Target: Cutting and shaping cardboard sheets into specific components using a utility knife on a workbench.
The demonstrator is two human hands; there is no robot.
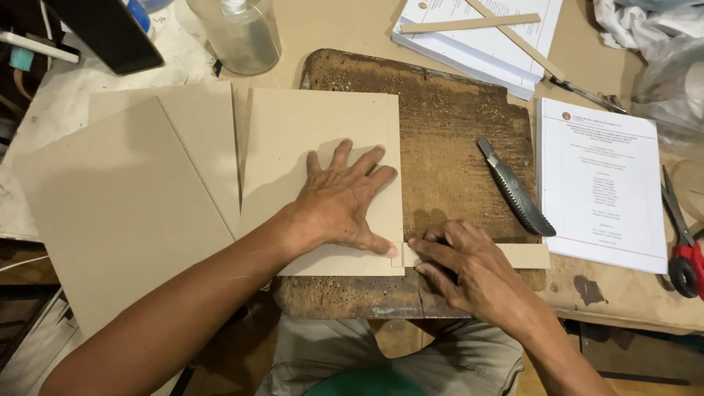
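Head cam, looking down. My left hand (343, 207) lies flat, fingers (364, 162) spread wide, palm pressing a tan cardboard sheet (323, 125) onto a worn wooden board (455, 139). Nothing gripped, just holding the sheet down. Thumb tip sits at the sheet's lower right corner, where a thin pencil line shows.

My right hand (469, 268) is just right of that thumb. Its fingers (433, 249) are curled, tips pressed on the left end of a narrow cardboard strip (524, 255). The strip butts against the sheet's corner and runs off to the right along the board's near edge. Fingers pin it flat; no pinch or lift that I can see.

Beyond the right fingers, w/ a gap: a utility knife (517, 192) lies diagonal on the board, untouched. Further right, a white printed document (601, 183) on the table (623, 293); red-handled scissors (682, 249) past it at the frame edge.

Left of the left fingers: more cardboard sheets (132, 205), overlapping, one tucked beside the pressed sheet. Above the left fingertips, well apart: a clear plastic bottle (238, 33). Top centre-right: a paper stack (484, 40) w/ two thin strips (469, 23) crossed on it.
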